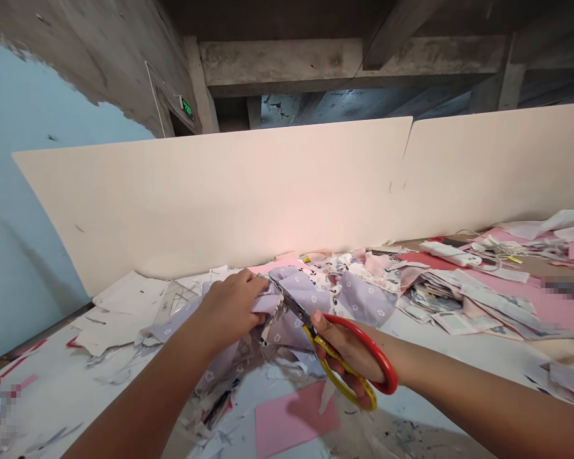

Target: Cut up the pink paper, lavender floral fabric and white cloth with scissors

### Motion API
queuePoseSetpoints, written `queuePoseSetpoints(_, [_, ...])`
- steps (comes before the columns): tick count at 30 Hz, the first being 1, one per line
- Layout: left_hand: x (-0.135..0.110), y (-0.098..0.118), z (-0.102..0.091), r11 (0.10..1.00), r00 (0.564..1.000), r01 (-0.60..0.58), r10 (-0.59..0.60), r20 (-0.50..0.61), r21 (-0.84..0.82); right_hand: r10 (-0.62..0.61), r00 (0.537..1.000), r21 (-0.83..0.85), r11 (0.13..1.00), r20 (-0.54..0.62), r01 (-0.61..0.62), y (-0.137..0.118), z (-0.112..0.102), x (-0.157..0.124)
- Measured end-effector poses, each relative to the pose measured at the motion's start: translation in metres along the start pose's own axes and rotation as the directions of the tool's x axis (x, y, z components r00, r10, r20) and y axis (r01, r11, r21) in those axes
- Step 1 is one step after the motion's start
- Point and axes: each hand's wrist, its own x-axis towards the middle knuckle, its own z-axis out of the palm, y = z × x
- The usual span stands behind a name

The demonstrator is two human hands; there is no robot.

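Observation:
My left hand (232,307) grips a bunched piece of lilac fabric with a white flower print (310,290). My right hand (349,352) is through the handles of a pair of scissors (316,339), which have one red and one yellow loop. Their steel blades (289,303) reach into the gathered fabric next to my left hand. The blade tips are hidden in the folds. Paper scraps and fabric offcuts lie under both hands.
A cream board (210,210) stands along the table's far edge. A clear triangular ruler (176,301), a pink card (296,417), a stack of printed papers (463,306) and a white power strip (444,253) with cables lie on the littered table.

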Motion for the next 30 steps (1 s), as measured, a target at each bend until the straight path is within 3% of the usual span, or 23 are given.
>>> queuePoseSetpoints(4, [-0.004,0.002,-0.002,0.996,0.996,0.076,-0.074,0.043,-0.053,0.011,1.0,0.016,1.0,0.023,-0.012,-0.001,0.003,0.0])
queuePoseSetpoints(11, [-0.005,-0.002,-0.005,0.979,0.969,0.2,-0.204,0.139,0.04,-0.005,1.0,0.046,0.999,0.018,0.005,0.004,0.005,0.006])
queuePoseSetpoints(16, [-0.006,0.0,-0.003,0.989,0.981,0.144,-0.145,0.129,0.015,-0.052,0.996,0.107,0.993,0.069,0.044,0.008,0.003,0.01])
queuePoseSetpoints(19, [-0.003,-0.001,-0.002,0.997,0.994,0.074,-0.072,0.078,-0.014,0.024,0.996,0.194,0.98,0.088,-0.04,0.004,0.004,0.008])
queuePoseSetpoints(23, [0.003,-0.012,-0.003,0.994,0.993,0.104,-0.102,0.066,-0.017,0.044,0.989,0.276,0.958,0.139,-0.081,-0.003,0.007,0.002])
queuePoseSetpoints(27, [0.007,-0.023,-0.002,0.99,0.989,0.137,-0.136,0.058,-0.015,0.044,0.982,0.239,0.967,0.182,-0.088,-0.003,0.008,-0.001])
queuePoseSetpoints(30, [0.007,-0.023,0.0,0.994,0.994,0.108,-0.108,0.019,-0.017,0.038,0.989,0.151,0.987,0.14,-0.059,-0.005,0.008,-0.006])
